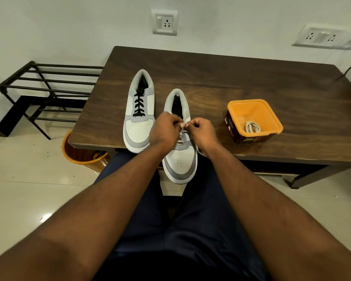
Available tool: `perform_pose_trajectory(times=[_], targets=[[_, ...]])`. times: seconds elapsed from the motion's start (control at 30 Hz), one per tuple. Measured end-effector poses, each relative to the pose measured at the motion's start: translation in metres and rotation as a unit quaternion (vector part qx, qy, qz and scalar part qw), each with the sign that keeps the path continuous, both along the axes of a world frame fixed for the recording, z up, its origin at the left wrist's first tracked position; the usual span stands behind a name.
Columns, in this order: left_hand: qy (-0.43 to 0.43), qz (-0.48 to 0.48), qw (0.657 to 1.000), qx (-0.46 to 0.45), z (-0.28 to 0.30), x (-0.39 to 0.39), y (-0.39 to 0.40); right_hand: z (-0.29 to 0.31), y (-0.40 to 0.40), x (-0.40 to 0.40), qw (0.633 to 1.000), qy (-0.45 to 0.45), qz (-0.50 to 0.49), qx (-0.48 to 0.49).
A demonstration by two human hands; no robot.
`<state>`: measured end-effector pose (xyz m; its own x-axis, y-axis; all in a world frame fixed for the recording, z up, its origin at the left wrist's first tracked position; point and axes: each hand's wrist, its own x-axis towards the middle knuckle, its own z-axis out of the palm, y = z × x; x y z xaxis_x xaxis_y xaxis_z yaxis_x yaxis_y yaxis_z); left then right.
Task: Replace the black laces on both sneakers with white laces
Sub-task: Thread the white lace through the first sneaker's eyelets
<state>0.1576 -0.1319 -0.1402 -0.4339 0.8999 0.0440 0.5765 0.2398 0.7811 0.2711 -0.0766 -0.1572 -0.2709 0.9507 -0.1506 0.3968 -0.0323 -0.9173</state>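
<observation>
Two grey-and-white sneakers stand toe-toward-me on the wooden table [251,78]. The left sneaker [139,126] carries a black lace [138,105]. The right sneaker [180,159] hangs partly over the table's front edge and has a white lace [181,136] threaded through its lower eyelets. Both hands meet over its upper eyelets: my left hand [164,128] and my right hand [203,131] each pinch an end of that white lace, fingertips nearly touching. Another coiled white lace [252,126] lies inside an orange tub [272,116] to the right.
An orange bin [77,153] stands on the floor under the table's left corner, with something dark in it. A black metal shoe rack [47,88] is at the left by the wall. My legs in dark trousers sit in front of the table.
</observation>
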Motion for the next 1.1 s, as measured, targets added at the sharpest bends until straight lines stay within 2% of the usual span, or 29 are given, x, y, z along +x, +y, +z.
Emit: perform_pose_trajectory(times=[0.07, 0.13, 0.2, 0.37, 0.57, 0.67, 0.8, 1.1], targets=[[0.096, -0.013, 0.995, -0.013, 0.005, -0.006, 0.001, 0.004, 0.001, 0.001, 0.998, -0.051, 0.038, 0.018], [0.154, -0.026, 0.987, -0.036, 0.009, -0.013, 0.002, 0.01, 0.008, 0.005, 0.994, -0.086, 0.071, 0.018], [0.134, -0.044, 0.989, -0.048, 0.011, -0.02, 0.003, 0.018, 0.02, 0.011, 0.994, -0.082, 0.071, -0.009], [0.072, -0.04, 0.996, -0.026, 0.014, -0.021, 0.003, 0.037, 0.047, 0.024, 0.999, 0.001, -0.052, -0.007], [0.026, -0.019, 0.999, -0.024, 0.014, -0.022, 0.003, 0.027, 0.024, 0.014, 0.997, 0.051, -0.052, -0.024], [0.011, -0.022, 0.999, -0.027, 0.013, -0.024, 0.003, 0.012, 0.008, 0.011, 0.996, -0.027, -0.015, 0.079], [0.008, -0.024, 0.999, -0.021, 0.011, -0.026, 0.003, 0.004, -0.008, 0.008, 0.974, -0.128, 0.063, 0.179], [0.009, -0.012, 1.0, -0.013, 0.006, -0.027, 0.002, 0.01, 0.003, 0.012, 0.918, -0.25, 0.135, 0.277]])
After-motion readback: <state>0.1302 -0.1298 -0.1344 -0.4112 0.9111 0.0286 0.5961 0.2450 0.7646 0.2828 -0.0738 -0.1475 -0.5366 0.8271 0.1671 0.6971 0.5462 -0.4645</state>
